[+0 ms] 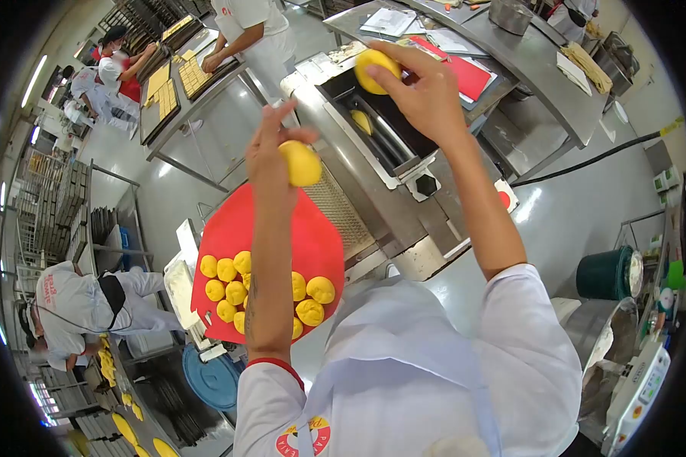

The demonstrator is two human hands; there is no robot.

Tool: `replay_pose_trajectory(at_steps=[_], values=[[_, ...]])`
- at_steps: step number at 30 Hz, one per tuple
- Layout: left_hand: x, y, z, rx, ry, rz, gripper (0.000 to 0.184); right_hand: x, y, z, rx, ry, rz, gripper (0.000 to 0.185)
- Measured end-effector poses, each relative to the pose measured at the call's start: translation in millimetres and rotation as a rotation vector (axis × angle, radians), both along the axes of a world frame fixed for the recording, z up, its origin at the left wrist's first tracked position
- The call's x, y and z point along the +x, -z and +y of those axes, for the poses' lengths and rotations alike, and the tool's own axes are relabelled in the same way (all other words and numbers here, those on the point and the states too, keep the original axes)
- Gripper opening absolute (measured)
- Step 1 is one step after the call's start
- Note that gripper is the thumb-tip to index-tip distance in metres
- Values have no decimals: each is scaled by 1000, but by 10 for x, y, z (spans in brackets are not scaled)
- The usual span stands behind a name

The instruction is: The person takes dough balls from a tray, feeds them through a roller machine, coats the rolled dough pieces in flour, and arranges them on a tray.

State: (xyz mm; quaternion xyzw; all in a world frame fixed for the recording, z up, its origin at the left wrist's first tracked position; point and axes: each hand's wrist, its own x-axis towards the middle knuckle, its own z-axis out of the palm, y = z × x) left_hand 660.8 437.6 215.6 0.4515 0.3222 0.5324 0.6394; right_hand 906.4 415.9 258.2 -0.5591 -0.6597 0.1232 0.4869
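Observation:
My right hand (428, 90) pinches a round yellow dough ball (373, 72) above the hopper of a dough roller machine (343, 126). Between the machine's dark rollers lies another yellow dough piece (362, 122). To the left, my left hand (268, 152) is slightly blurred, with a second dough ball (303, 164) against its palm under the thumb. Below that forearm, a red sheet (229, 213) carries several yellow dough balls (310, 311) in two groups. My forearm hides part of the sheet.
A steel table (541, 84) with papers, a red folder (469, 76) and a pot (513, 15) stands at the upper right. Co-workers handle trays of dough pieces (194, 76) at the upper left. Another person (91, 305) bends at the left. A black cable (587, 161) runs right.

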Motion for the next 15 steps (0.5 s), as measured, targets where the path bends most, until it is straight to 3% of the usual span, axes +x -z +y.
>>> replay_pose_trajectory(at_steps=[1,4,7,9,10,13,14,15], values=[[-101,170,66,-77,69,-51,49,117,85,-6,-49,88,-90,41],[-22,456,75,-295,-157,-332,49,303,655,-45,-181,190,-741,48],[303,376,12,-315,-90,-218,51,-73,318,-343,-150,-191,-33,56],[509,247,-36,-150,81,-254,56,-394,287,-367,124,-310,-201,62],[541,146,-51,-61,169,-275,59,-435,258,-266,229,-271,-209,61],[335,-223,-204,-88,12,-362,65,-378,104,92,339,98,-34,60],[100,-98,-198,174,-21,-187,69,-320,164,314,402,175,-56,58],[-162,-50,-204,139,-43,-160,66,-227,332,597,465,249,-75,57]])
